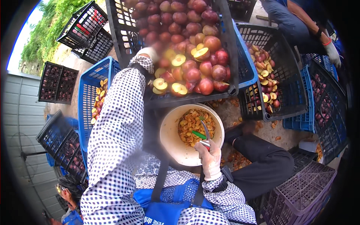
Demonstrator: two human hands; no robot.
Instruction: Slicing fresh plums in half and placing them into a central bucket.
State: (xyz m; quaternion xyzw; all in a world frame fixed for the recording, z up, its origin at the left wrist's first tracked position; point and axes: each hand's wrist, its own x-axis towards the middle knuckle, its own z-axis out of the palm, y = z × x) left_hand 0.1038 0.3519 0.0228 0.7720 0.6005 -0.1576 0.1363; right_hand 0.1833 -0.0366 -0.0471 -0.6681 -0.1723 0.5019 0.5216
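My right hand [210, 159], in a pale, stained glove, is closed around a small curved knife [206, 130]. Its hooked blade points up over a cream bucket [170, 150]. Inside the bucket lies a layer of brownish-orange plum stones and scraps [187, 127], and a narrow green piece shows beside the blade. My left hand [149, 54], also gloved, reaches to the left side of a black crate [234, 56] heaped with red plums [193, 75]. Blur smears its fingers, so their hold is unclear. Several cut plums with yellow flesh [179, 60] lie among the whole ones.
A blue crate [88, 84] at left and a black crate [292, 90] at right hold cut plums. Stacked crates [58, 82] of dark fruit stand farther left. A purple crate [300, 187] is at lower right. Another person's gloved hand [332, 52] shows at upper right.
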